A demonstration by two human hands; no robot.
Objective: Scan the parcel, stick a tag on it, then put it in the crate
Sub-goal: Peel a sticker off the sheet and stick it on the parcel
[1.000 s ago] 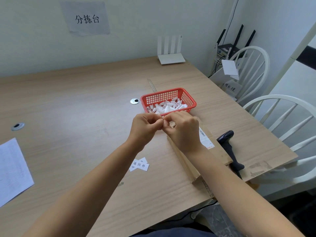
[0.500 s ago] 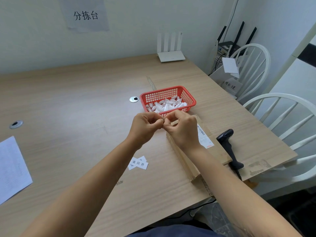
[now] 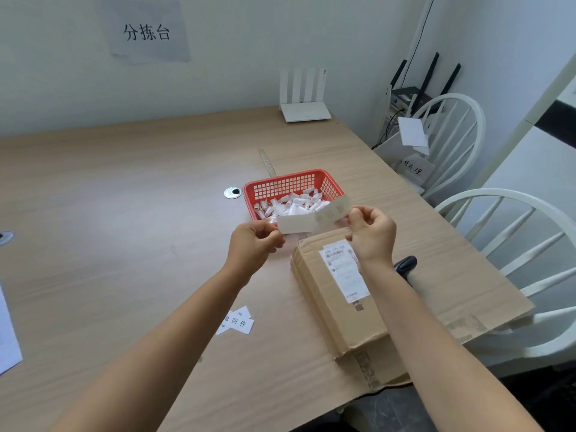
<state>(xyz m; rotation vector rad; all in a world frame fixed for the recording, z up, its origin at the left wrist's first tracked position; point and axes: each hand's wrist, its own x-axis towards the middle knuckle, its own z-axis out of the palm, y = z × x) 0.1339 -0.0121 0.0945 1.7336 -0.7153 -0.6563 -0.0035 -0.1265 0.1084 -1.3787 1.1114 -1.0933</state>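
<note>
Parcel [image 3: 339,294] sits flat on the counter [image 3: 124,213] at about 5 o'clock from the counter's middle, near the front edge. Brown corrugated cardboard box, long and shallow, tape strip along the near end, white printed shipping label [image 3: 343,269] stuck on top toward the far end; label text too blurred to read. Tag [image 3: 313,215] is a pale paper strip stretched out in the air just above the box's far end, faint marks on its right half. Left hand [image 3: 254,243] pinches the strip's left end, fingers clenched on it. Right hand [image 3: 371,232] pinches the right end, above the label. Red mesh basket [image 3: 293,188] at 12 o'clock from the parcel holds white rolled slips. Black scanner [image 3: 405,266] lies at 3 o'clock of the parcel, partly hidden behind the right forearm. Small printed cards [image 3: 237,321] lie on the counter at 9 o'clock of the parcel.
</note>
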